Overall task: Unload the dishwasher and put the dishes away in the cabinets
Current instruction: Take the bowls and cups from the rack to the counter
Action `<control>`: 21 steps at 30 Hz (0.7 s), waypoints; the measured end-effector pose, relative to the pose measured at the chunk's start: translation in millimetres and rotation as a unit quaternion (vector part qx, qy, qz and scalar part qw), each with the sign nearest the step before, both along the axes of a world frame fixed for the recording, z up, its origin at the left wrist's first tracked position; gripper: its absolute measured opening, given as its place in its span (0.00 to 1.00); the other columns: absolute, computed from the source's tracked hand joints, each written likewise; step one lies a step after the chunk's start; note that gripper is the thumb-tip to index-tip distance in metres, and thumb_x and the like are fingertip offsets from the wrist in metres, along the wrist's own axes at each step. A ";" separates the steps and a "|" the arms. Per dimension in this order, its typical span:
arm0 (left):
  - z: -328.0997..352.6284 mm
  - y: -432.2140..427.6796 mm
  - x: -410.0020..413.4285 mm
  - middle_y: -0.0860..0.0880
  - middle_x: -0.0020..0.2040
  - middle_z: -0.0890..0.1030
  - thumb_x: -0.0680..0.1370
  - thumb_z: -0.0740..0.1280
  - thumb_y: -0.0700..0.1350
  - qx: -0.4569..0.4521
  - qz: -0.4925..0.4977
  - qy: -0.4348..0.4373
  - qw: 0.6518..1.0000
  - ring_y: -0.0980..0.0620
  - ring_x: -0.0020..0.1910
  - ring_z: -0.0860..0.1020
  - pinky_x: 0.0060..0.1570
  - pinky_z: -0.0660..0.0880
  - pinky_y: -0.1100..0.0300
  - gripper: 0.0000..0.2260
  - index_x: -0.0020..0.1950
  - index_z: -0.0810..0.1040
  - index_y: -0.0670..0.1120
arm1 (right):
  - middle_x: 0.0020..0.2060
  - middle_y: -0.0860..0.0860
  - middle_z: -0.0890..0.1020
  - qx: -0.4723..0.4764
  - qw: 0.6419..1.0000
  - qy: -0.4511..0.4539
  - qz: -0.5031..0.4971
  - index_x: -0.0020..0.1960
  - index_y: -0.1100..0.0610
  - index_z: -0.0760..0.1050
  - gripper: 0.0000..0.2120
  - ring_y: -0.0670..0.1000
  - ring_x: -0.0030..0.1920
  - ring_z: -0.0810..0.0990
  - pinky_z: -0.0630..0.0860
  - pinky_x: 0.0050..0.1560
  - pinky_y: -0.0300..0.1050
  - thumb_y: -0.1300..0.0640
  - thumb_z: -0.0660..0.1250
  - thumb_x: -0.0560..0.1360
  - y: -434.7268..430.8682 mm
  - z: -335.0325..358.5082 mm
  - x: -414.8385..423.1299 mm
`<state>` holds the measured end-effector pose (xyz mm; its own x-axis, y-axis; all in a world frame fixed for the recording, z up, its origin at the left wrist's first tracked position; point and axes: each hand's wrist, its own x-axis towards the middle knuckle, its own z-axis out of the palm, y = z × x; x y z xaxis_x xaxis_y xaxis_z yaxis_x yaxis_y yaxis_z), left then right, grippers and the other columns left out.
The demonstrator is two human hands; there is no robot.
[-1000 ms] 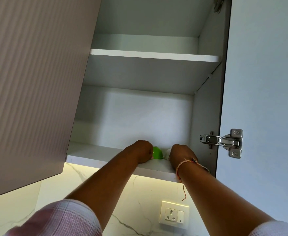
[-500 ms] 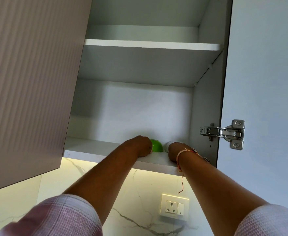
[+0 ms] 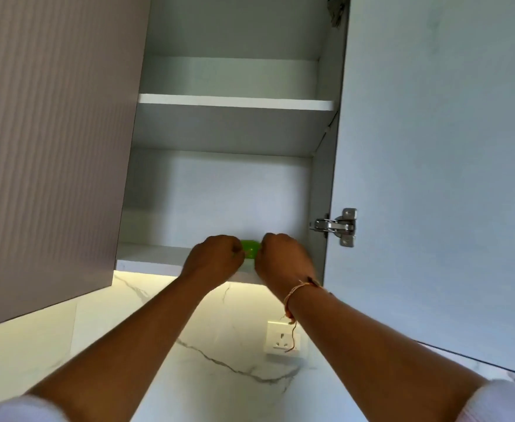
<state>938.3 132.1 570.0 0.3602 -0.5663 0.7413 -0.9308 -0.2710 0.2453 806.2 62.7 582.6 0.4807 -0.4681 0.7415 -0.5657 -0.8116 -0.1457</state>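
Note:
A small green bowl [image 3: 250, 247] sits on the lower shelf [image 3: 152, 257] of the open wall cabinet, toward its right side. My left hand [image 3: 213, 258] is curled against the bowl's left edge and grips it. My right hand [image 3: 282, 258] is raised to the shelf just right of the bowl and touches it, the back of the hand toward me and its fingers hidden. Whatever lies under or behind the right hand is out of sight.
The cabinet's upper shelf [image 3: 235, 102] shows nothing on it. The open right door [image 3: 433, 178] with its metal hinge [image 3: 337, 226] stands close to my right wrist. A ribbed closed door [image 3: 52, 147] flanks the left. A wall socket [image 3: 282, 338] sits on the marble backsplash below.
My right hand has shifted left, up against the green bowl, and now covers the white item seen beside it earlier. The view has tilted slightly.

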 end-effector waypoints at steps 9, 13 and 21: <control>-108.9 74.9 -153.9 0.54 0.49 0.82 0.75 0.69 0.45 -0.051 -0.029 -0.067 0.996 0.49 0.51 0.78 0.49 0.75 0.53 0.04 0.47 0.83 0.49 | 0.48 0.51 0.82 0.056 0.994 0.030 0.090 0.52 0.53 0.78 0.14 0.54 0.49 0.80 0.78 0.46 0.48 0.47 0.57 0.79 85.4 -97.1 -159.4; -158.1 78.6 -251.1 0.53 0.56 0.82 0.78 0.64 0.52 0.027 -0.058 -0.061 0.996 0.51 0.54 0.79 0.54 0.77 0.55 0.10 0.52 0.83 0.51 | 0.48 0.51 0.83 0.118 0.991 0.044 0.037 0.51 0.53 0.80 0.15 0.55 0.50 0.81 0.78 0.47 0.47 0.45 0.60 0.78 80.8 -145.7 -269.6; -266.0 66.4 -479.3 0.53 0.50 0.81 0.77 0.64 0.54 0.164 -0.242 0.011 0.956 0.49 0.50 0.78 0.50 0.76 0.52 0.09 0.48 0.82 0.52 | 0.46 0.52 0.83 0.305 0.939 0.081 -0.136 0.47 0.51 0.78 0.14 0.55 0.48 0.81 0.79 0.47 0.48 0.42 0.61 0.76 90.1 -270.7 -530.4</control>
